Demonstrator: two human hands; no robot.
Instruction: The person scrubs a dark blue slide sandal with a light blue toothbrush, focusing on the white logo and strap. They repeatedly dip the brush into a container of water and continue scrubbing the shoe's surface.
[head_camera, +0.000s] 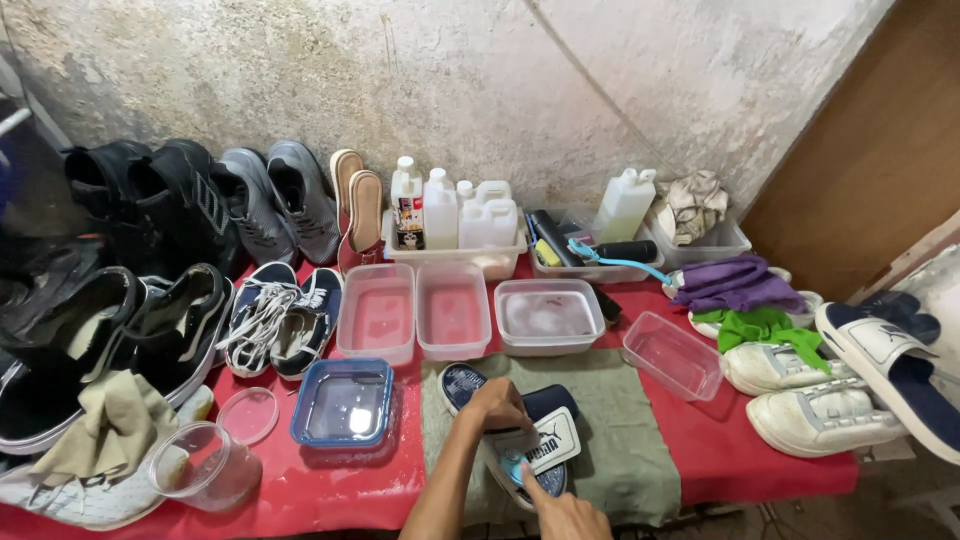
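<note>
Navy slide sandal (540, 430), white strap, flat on green-grey cloth (620, 440).

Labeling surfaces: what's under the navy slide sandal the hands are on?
A grey-green cloth lies under the navy slide sandal, spread over the red table cover. The left hand and right hand hide part of the sandal; the cloth beneath it is unseen.

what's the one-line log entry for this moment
left hand: pressing down on navy slide sandal | right hand: at sandal's near end, grip unclear | sandal on green towel | blue-rimmed tub to its left
</note>
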